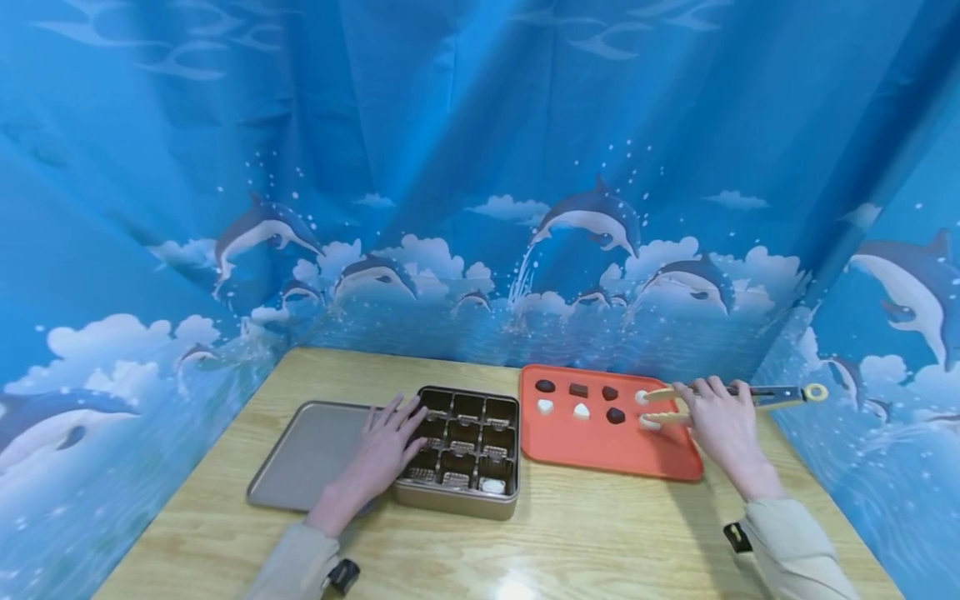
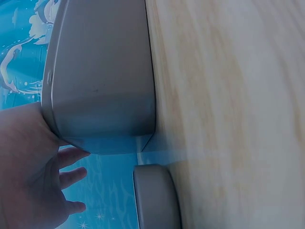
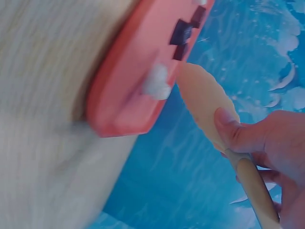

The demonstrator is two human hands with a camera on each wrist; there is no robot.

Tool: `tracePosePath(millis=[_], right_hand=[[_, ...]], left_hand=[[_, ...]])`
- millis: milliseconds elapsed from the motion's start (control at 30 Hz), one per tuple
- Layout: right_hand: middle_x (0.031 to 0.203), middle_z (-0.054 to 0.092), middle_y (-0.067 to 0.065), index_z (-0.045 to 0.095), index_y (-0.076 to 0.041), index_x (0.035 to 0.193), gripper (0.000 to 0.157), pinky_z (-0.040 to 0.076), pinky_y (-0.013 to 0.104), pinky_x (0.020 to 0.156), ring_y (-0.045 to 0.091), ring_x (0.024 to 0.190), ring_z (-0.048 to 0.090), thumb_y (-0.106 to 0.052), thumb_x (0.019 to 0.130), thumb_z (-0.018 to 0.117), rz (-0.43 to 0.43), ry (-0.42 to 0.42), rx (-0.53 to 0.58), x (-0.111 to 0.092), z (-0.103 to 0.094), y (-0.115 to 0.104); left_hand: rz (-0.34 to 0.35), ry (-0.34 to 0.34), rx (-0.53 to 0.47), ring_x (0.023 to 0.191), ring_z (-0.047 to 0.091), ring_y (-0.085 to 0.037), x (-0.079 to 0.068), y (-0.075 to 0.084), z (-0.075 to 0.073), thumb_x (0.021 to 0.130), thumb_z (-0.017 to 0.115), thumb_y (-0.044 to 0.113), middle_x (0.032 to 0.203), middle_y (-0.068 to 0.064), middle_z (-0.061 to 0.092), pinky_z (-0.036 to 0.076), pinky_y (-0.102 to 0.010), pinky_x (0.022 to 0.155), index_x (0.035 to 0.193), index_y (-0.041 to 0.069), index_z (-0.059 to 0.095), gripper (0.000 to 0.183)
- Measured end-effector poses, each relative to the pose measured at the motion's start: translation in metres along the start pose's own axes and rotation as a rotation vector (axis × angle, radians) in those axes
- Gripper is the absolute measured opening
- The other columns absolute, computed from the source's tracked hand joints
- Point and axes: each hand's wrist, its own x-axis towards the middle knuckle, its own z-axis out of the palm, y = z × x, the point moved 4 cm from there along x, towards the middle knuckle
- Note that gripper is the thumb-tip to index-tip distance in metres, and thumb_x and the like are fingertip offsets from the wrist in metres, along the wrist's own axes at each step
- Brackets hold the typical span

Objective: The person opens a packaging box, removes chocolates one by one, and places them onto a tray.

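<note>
My right hand grips a pair of tongs with cream-coloured scalloped tips, held sideways over the right end of a red-orange tray. The tips are spread near two white pieces that look like chocolates; contact cannot be made out. Dark chocolate-like pieces and more white ones share the tray. On the left, my left hand rests at the near-left rim of a bronze divided box, fingers extended. One white piece sits in its front right compartment.
A flat grey-brown metal lid lies left of the box, partly under my left forearm. The wooden table meets a blue dolphin-print curtain behind and at both sides. The tongs' ring end reaches toward the right curtain.
</note>
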Motion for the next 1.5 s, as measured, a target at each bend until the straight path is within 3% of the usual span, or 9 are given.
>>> tracePosePath(millis=[300,500,633,867,1200,1500], right_hand=[[0.114,0.067,0.014,0.067,-0.013,0.132,0.056,0.038,0.062,0.096,0.036,0.11,0.055,-0.02,0.08,0.087,0.022,-0.033,0.009,0.025,-0.027,-0.029],[0.115,0.067,0.012,0.066,-0.014,0.134,0.068,0.04,0.06,0.094,0.034,0.111,0.057,-0.02,0.072,0.093,-0.043,0.025,0.019,0.04,-0.044,-0.055],[0.116,0.067,0.011,0.065,-0.015,0.135,0.064,0.041,0.059,0.095,0.034,0.112,0.057,-0.011,0.076,0.089,-0.086,0.054,0.032,0.048,-0.055,-0.072],[0.119,0.067,0.008,0.063,-0.018,0.138,0.064,0.042,0.059,0.098,0.031,0.114,0.057,-0.019,0.079,0.088,-0.149,0.048,0.047,0.057,-0.069,-0.102],[0.115,0.067,0.003,0.067,-0.02,0.133,0.063,0.045,0.054,0.095,0.028,0.108,0.059,-0.023,0.074,0.09,-0.356,0.141,0.134,0.058,-0.084,-0.15],[0.115,0.069,-0.003,0.07,-0.026,0.129,0.065,0.047,0.046,0.093,0.021,0.109,0.062,-0.038,0.069,0.092,-0.518,0.114,0.13,0.057,-0.092,-0.187]], left_hand=[[0.002,0.015,0.011,0.148,0.031,-0.042,-0.001,-0.001,0.0,0.101,0.062,0.028,0.154,-0.018,0.046,0.019,-0.07,0.118,0.146,0.003,0.053,0.051],[0.009,0.01,0.003,0.148,0.03,-0.042,-0.001,-0.001,0.001,0.102,0.061,0.028,0.155,-0.018,0.045,0.017,-0.07,0.118,0.146,0.004,0.053,0.051],[0.01,0.004,-0.002,0.148,0.03,-0.043,-0.001,-0.001,0.0,0.102,0.061,0.028,0.155,-0.018,0.044,0.017,-0.07,0.118,0.146,0.004,0.052,0.051],[0.007,-0.004,-0.006,0.148,0.029,-0.043,-0.001,0.0,-0.001,0.102,0.06,0.029,0.156,-0.018,0.044,0.016,-0.069,0.118,0.147,0.004,0.051,0.052],[0.01,0.005,-0.002,0.148,0.03,-0.043,-0.001,-0.001,0.0,0.102,0.061,0.029,0.155,-0.019,0.045,0.018,-0.07,0.118,0.146,0.003,0.052,0.052],[0.008,-0.001,-0.001,0.149,0.029,-0.043,-0.001,-0.002,0.002,0.102,0.061,0.029,0.156,-0.019,0.044,0.017,-0.07,0.118,0.147,0.003,0.051,0.053]])
